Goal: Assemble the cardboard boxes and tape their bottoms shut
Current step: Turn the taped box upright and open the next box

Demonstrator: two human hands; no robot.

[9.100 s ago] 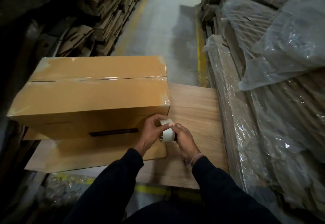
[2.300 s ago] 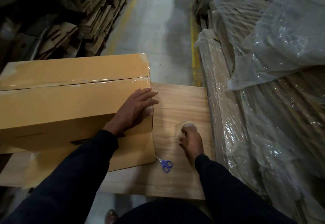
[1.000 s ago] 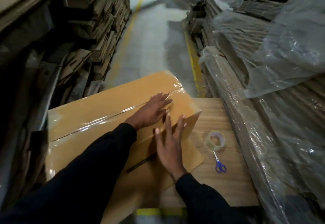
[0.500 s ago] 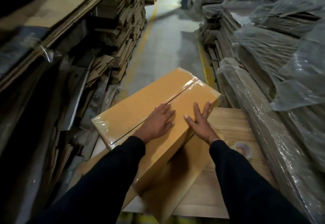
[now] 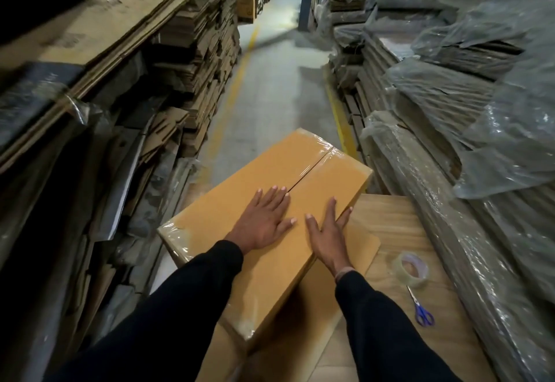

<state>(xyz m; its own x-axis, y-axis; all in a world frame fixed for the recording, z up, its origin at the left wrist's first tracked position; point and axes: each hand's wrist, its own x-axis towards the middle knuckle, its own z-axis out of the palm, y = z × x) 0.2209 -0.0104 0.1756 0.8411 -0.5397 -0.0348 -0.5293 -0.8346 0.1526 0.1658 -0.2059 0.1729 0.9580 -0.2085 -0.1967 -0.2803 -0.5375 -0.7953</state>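
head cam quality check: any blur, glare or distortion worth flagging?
Head view: dim light, left shelving edge motion-blurred and nearly black; wide-angle bowing bends the stacks at both sides; glare on the plastic wrap at right and on the tape over the box corners; both hands and the scissors stay sharp.

One head-worn wide-angle view looks forward and down from close above the tabletop (image 5: 399, 225), facing along the aisle floor (image 5: 270, 87) between cardboard stacks.

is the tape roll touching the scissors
Apart. The head view shows bare wooden board between the tape roll and the tip of the scissors.
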